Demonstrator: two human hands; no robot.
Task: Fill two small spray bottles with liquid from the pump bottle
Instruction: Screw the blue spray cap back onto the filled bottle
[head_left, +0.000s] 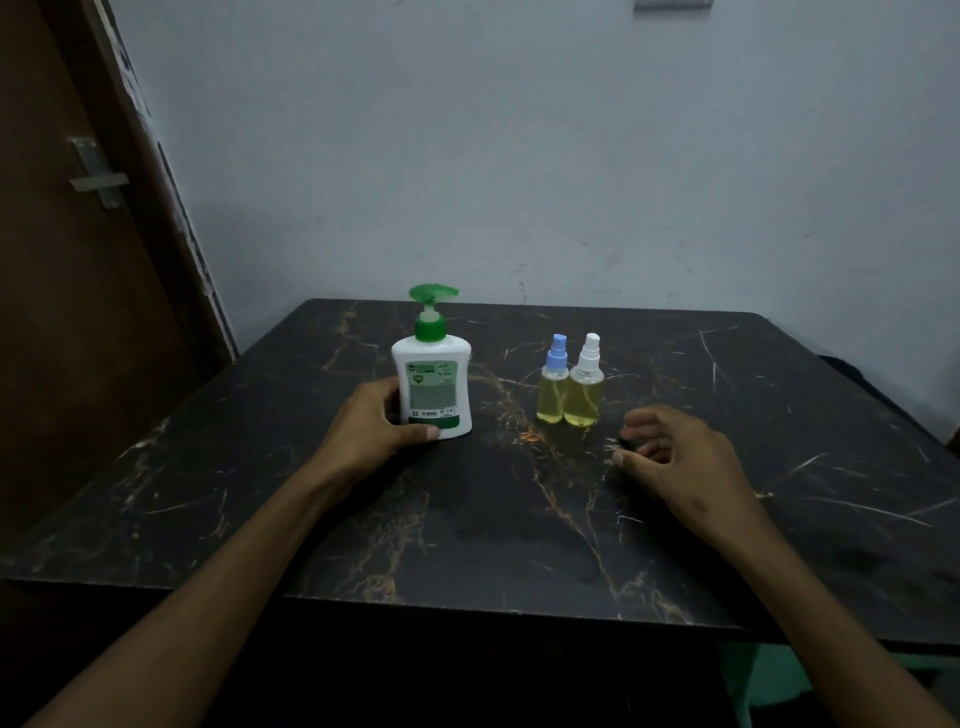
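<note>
A white pump bottle (434, 384) with a green pump head stands upright on the dark marble table (493, 509), left of centre. My left hand (374, 423) grips its lower left side, thumb across the front base. Two small spray bottles stand side by side to the right, both holding yellow liquid: one with a blue sprayer (552, 384) and one with a white sprayer (586, 387). Both have their sprayer tops on. My right hand (670, 452) hovers just right of and nearer than the spray bottles, fingers loosely curled, holding nothing.
A pale wall rises right behind the table's far edge. A brown door (78, 260) with a metal latch stands at the left. The table's near edge runs across the lower frame, with something green (763, 680) below it at the right.
</note>
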